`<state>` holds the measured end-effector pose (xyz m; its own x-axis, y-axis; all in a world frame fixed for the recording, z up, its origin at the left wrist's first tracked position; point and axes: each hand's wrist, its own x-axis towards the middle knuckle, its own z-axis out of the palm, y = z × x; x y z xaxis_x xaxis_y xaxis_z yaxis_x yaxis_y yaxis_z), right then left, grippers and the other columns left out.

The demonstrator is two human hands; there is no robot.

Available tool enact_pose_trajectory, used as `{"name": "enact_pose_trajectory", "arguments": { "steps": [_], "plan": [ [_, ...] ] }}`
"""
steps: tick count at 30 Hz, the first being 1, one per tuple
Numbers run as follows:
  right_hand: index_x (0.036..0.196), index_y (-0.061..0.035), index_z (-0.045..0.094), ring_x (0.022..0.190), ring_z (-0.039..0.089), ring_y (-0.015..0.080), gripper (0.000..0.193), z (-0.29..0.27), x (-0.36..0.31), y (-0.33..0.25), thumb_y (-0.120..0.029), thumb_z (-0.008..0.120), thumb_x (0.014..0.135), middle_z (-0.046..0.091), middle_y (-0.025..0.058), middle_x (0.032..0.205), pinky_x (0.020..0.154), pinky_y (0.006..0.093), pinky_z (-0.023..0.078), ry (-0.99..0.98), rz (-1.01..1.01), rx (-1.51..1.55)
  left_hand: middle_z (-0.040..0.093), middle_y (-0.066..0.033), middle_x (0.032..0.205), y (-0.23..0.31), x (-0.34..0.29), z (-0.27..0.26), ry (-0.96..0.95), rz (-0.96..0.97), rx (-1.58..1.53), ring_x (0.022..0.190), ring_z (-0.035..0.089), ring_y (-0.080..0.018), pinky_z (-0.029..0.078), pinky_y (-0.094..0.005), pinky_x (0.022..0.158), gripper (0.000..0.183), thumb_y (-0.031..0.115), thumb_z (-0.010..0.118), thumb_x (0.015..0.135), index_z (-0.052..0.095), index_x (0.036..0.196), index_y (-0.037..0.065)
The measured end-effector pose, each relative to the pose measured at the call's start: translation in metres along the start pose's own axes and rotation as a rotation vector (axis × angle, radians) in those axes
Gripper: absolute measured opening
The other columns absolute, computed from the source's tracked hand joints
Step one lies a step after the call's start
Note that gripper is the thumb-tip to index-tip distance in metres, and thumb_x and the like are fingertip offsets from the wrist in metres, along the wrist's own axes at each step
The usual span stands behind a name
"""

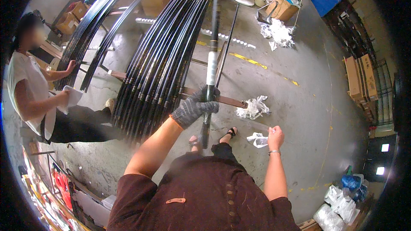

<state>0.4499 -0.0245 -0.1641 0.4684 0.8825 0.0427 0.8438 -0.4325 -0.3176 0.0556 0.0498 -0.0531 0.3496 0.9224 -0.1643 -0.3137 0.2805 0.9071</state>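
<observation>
My left hand (195, 108), in a dark grey knitted glove, is wrapped around a long, glossy black rod (206, 130) that looks like a fishing rod. The rod stands up in front of my body, with a white wrapped band (211, 69) just above the glove. Out to the right, my bare right hand (275, 137) is closed on a thin strip of clear film (253, 124) that stretches toward the rod. A crumpled white piece of film (257, 140) shows beside this hand; whether it is part of the strip I cannot tell.
Many similar black rods (160, 55) lie side by side on a rack to the left. A co-worker (36, 85) stands beyond, touching another row of rods (92, 30). White scraps (255, 108) hang at the rack bar's end; more scraps (278, 34) lie by a cardboard box (282, 7).
</observation>
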Motion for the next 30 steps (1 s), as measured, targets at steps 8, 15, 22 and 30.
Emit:
{"name": "enact_pose_trajectory", "arguments": {
  "steps": [8, 15, 22, 30],
  "plan": [
    [0.074, -0.0103, 0.051, 0.055, 0.049, 0.0084, 0.013, 0.021, -0.01, 0.124, -0.009, 0.061, 0.081, 0.054, 0.0002, 0.067, 0.038, 0.0239, 0.036, -0.277, 0.498, 0.718, 0.055, -0.0009, 0.077, 0.046, -0.015, -0.006, 0.011, -0.016, 0.017, 0.053, 0.049, -0.0089, 0.039, -0.0222, 0.044, 0.043, 0.017, 0.066, 0.086, 0.051, 0.124, 0.005],
    [0.095, -0.0118, 0.048, 0.055, 0.046, 0.0059, 0.015, -0.041, -0.009, -0.018, -0.005, 0.056, 0.085, 0.051, -0.001, 0.066, 0.041, 0.0201, 0.031, -0.326, 0.275, 1.133, 0.059, -0.0038, 0.084, 0.011, -0.01, 0.009, -0.111, 0.04, -0.109, 0.069, 0.055, -0.0101, 0.045, -0.0253, 0.057, 0.04, 0.016, 0.066, 0.086, 0.051, 0.122, 0.006],
    [0.091, -0.0022, 0.064, 0.071, 0.052, 0.0074, 0.009, -0.097, -0.024, -0.148, -0.009, 0.063, 0.085, 0.06, -0.0011, 0.079, 0.065, 0.023, 0.042, -0.36, -0.29, 0.891, 0.057, 0.0, 0.089, 0.014, -0.015, 0.039, -0.115, 0.023, 0.058, 0.069, 0.05, -0.0072, 0.041, -0.0223, 0.053, 0.05, 0.009, 0.067, 0.085, 0.046, 0.13, 0.008],
    [0.091, -0.0013, 0.066, 0.066, 0.065, 0.0281, 0.022, -0.12, -0.048, -0.226, -0.02, 0.068, 0.081, 0.066, 0.0164, 0.075, 0.061, 0.035, 0.049, -0.208, -0.61, 0.658, 0.052, 0.0016, 0.091, -0.002, -0.012, 0.055, -0.141, 0.136, -0.008, 0.075, 0.047, -0.0068, 0.042, -0.0226, 0.065, 0.044, 0.007, 0.063, 0.087, 0.045, 0.127, 0.008]
  ]
}}
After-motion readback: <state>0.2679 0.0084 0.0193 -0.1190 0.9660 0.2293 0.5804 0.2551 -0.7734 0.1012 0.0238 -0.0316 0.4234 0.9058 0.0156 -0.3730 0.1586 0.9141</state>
